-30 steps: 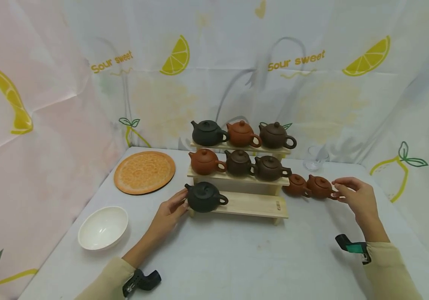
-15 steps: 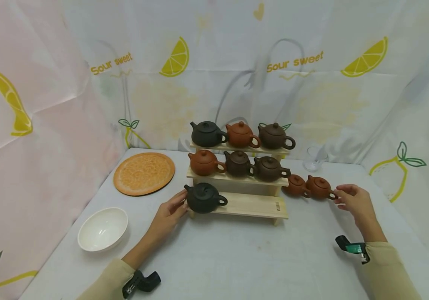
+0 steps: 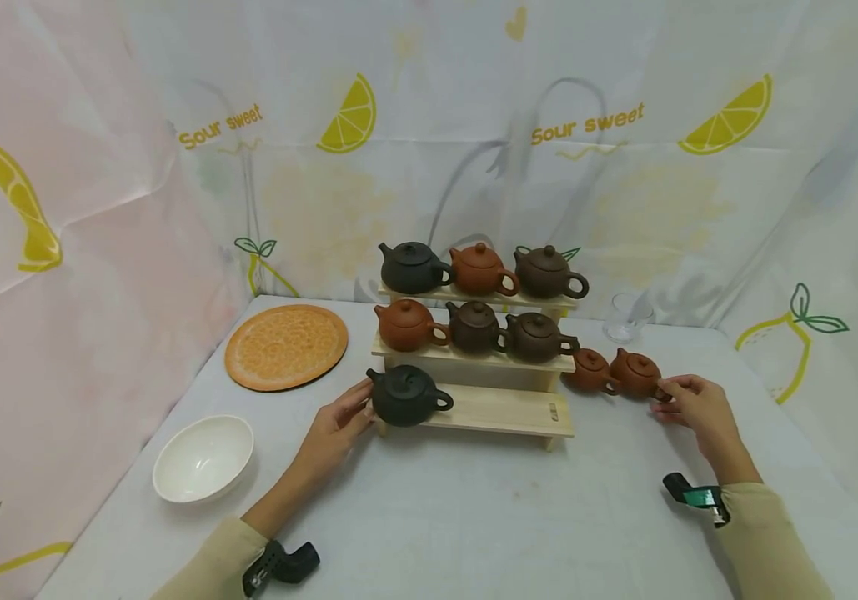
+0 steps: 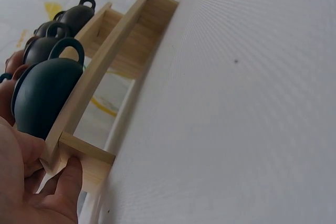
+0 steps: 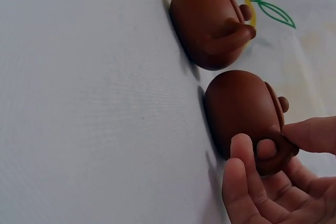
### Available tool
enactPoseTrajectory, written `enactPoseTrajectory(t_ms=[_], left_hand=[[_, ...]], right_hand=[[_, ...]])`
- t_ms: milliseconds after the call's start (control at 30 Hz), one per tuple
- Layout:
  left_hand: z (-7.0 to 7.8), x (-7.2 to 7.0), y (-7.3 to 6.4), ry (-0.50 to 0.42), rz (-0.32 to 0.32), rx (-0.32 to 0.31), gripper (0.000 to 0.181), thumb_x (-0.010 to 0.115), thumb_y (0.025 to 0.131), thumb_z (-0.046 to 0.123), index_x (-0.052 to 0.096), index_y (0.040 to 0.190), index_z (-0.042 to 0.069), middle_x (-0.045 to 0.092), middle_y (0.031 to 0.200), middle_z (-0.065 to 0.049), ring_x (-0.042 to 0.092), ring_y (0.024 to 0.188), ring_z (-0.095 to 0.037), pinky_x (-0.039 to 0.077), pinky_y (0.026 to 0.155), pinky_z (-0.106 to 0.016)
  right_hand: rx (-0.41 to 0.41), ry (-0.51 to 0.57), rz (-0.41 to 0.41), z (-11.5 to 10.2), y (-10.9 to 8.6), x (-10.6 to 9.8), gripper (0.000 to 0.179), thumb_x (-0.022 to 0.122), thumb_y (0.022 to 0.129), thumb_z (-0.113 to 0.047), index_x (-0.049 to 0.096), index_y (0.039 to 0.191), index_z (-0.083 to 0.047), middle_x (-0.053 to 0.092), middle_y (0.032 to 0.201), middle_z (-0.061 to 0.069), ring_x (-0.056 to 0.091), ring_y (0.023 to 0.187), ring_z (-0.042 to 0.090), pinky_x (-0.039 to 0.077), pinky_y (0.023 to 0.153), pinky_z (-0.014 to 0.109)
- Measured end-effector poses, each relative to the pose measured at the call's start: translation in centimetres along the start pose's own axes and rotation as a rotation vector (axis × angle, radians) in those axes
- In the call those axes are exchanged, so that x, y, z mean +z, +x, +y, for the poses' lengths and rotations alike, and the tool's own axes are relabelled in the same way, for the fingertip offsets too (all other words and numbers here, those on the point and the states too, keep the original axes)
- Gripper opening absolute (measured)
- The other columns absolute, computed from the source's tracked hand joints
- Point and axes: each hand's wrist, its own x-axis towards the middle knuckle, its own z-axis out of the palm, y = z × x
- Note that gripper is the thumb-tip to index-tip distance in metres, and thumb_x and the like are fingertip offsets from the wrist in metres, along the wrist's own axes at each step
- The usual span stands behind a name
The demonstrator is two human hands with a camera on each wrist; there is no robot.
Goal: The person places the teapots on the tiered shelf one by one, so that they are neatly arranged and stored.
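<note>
A three-tier wooden display stand (image 3: pixel 507 410) holds several small teapots. My left hand (image 3: pixel 333 432) grips the left end of its lowest shelf, thumb and fingers round the board in the left wrist view. On that shelf end, right by the hand, sits a black teapot (image 3: pixel 402 398). At the right, my right hand (image 3: pixel 704 415) pinches the handle of a reddish-brown teapot (image 5: pixel 244 108), which stands on the table. Just left of it is a second reddish-brown teapot (image 5: pixel 202 24), partly behind the stand in the head view.
The middle shelf carries an orange-brown teapot (image 3: pixel 404 325) and two dark brown ones; three more teapots line the top. Left of the stand lie a round orange patterned mat (image 3: pixel 286 346) and a white bowl (image 3: pixel 203 458). A clear glass (image 3: pixel 627 318) stands at the back right.
My right hand has moved slightly left and closed its thumb and fingers on the teapot's handle. The left hand stays at the stand's end.
</note>
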Motion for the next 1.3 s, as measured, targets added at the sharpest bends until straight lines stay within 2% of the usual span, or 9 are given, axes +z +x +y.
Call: enactPoseTrajectory(t_ms=[133,267,433,567,733,967,1300], left_hand=[[0.0,-0.1,0.0,-0.007,0.0,-0.01,0.046,0.054,0.105,-0.006,0.043,0.149,-0.014,0.031,0.163,-0.025,0.038,0.144,-0.043,0.05,0.102,-0.029],[-0.1,-0.2,0.0,0.0,0.006,-0.014,0.046,0.053,0.105,-0.007,0.044,0.149,-0.014,0.032,0.163,-0.025,0.038,0.144,-0.044,0.05,0.102,-0.028],[-0.1,-0.2,-0.1,0.01,-0.001,-0.014,0.046,0.054,0.105,-0.006,0.044,0.15,-0.013,0.032,0.163,-0.025,0.038,0.144,-0.044,0.05,0.102,-0.028],[0.0,-0.2,-0.1,0.007,-0.007,-0.024,0.047,0.055,0.105,-0.005,0.044,0.15,-0.013,0.031,0.163,-0.025,0.038,0.145,-0.043,0.05,0.103,-0.03],[0.1,-0.4,-0.1,0.012,-0.005,-0.035,0.047,0.055,0.105,-0.004,0.044,0.15,-0.013,0.031,0.164,-0.024,0.038,0.145,-0.042,0.049,0.103,-0.029],[0.1,-0.4,-0.3,0.003,-0.004,-0.02,0.047,0.054,0.105,-0.006,0.044,0.15,-0.012,0.032,0.164,-0.021,0.039,0.144,-0.04,0.051,0.102,-0.029],[-0.3,-0.4,0.0,0.031,-0.01,0.012,0.047,0.055,0.105,-0.005,0.044,0.15,-0.013,0.032,0.163,-0.025,0.039,0.144,-0.044,0.051,0.101,-0.028]], right_hand=[[-0.011,0.074,-0.029,0.2,0.0,0.0,0.028,0.053,0.109,-0.017,0.052,0.118,0.01,0.065,0.085,-0.004,0.072,0.071,0.008,0.062,0.068,0.026],[0.003,0.213,-0.062,0.2,-0.1,-0.1,0.019,0.055,0.109,-0.014,0.054,0.111,0.005,0.069,0.082,-0.004,0.074,0.071,0.011,0.062,0.067,0.027],[0.04,0.339,-0.045,0.1,-0.3,-0.1,0.011,0.058,0.107,-0.011,0.055,0.107,0.0,0.071,0.08,-0.003,0.073,0.07,0.013,0.062,0.065,0.026],[0.049,0.364,-0.021,0.1,-0.5,0.1,0.007,0.059,0.106,-0.01,0.057,0.105,-0.003,0.07,0.079,-0.002,0.072,0.068,0.014,0.061,0.063,0.025],[0.053,0.384,-0.036,0.1,-0.5,0.2,0.007,0.058,0.106,-0.008,0.059,0.101,-0.004,0.067,0.078,-0.001,0.071,0.068,0.014,0.059,0.062,0.025],[0.051,0.403,-0.057,-0.4,-0.5,0.0,0.011,0.054,0.108,-0.007,0.061,0.099,-0.005,0.067,0.08,0.0,0.07,0.069,0.015,0.059,0.063,0.026],[0.007,0.424,-0.013,-1.1,-0.8,-0.5,0.008,0.053,0.108,-0.008,0.058,0.103,-0.004,0.07,0.079,0.0,0.071,0.067,0.015,0.06,0.062,0.025]])
